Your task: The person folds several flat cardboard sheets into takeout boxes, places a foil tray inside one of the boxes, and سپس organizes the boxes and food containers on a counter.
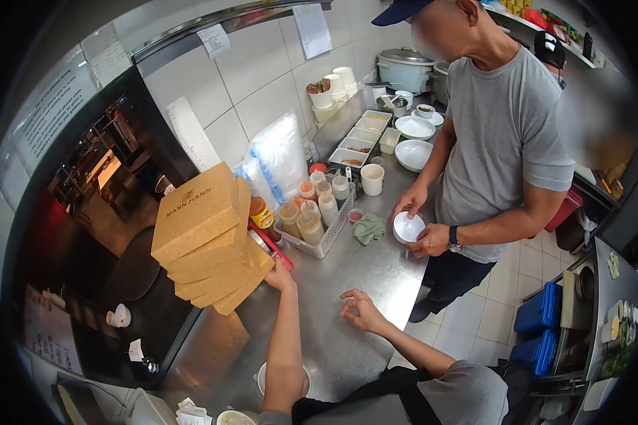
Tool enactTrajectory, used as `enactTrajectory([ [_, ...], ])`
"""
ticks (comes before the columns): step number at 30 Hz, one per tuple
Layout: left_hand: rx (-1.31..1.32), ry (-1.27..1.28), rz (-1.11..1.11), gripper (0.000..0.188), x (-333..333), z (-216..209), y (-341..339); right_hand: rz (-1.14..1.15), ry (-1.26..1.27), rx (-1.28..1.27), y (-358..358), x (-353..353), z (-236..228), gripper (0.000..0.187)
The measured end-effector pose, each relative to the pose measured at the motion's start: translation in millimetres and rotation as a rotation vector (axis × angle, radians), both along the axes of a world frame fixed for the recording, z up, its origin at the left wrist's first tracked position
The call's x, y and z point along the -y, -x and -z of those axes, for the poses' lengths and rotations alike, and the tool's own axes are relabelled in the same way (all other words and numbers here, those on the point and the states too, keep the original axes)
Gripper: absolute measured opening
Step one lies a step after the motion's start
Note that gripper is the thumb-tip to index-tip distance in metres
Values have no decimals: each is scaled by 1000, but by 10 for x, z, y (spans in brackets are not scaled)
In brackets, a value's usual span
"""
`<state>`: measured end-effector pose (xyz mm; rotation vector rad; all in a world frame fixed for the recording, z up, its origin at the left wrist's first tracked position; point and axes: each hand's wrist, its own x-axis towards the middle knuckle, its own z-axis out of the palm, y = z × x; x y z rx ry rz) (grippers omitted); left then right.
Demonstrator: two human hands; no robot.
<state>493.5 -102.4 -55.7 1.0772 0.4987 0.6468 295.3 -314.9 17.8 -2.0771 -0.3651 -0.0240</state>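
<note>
My left hand reaches forward to the right edge of a leaning stack of brown cardboard boxes. Its fingers curl at the lower end of a red object with a silvery rounded part, partly behind the boxes; exactly what they grip is hidden. Over the steel counter, my right hand hovers with loosely bent fingers apart and nothing in it. Below my left forearm, a white round container is partly covered.
A white basket of squeeze bottles stands beyond my hands, beside a green cloth. Across the counter's right side, a person in a grey shirt holds a white bowl. A serving opening lies left. Food trays sit farther back.
</note>
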Motion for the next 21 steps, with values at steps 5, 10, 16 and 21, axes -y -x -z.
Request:
enactTrajectory([
  [5,-146,-317,-167,25,122,-70,-17,-14,-34,23,-26,17,0,8],
  [10,-160,-85,-74,21,24,44,159,-1,-44,-19,45,9,137,6],
  [16,-129,438,248,26,-67,-695,1469,-53,-266,-419,264,504,252,8],
  [21,69,359,96,26,-415,-1245,2701,-286,-408,-635,434,313,-124,14],
])
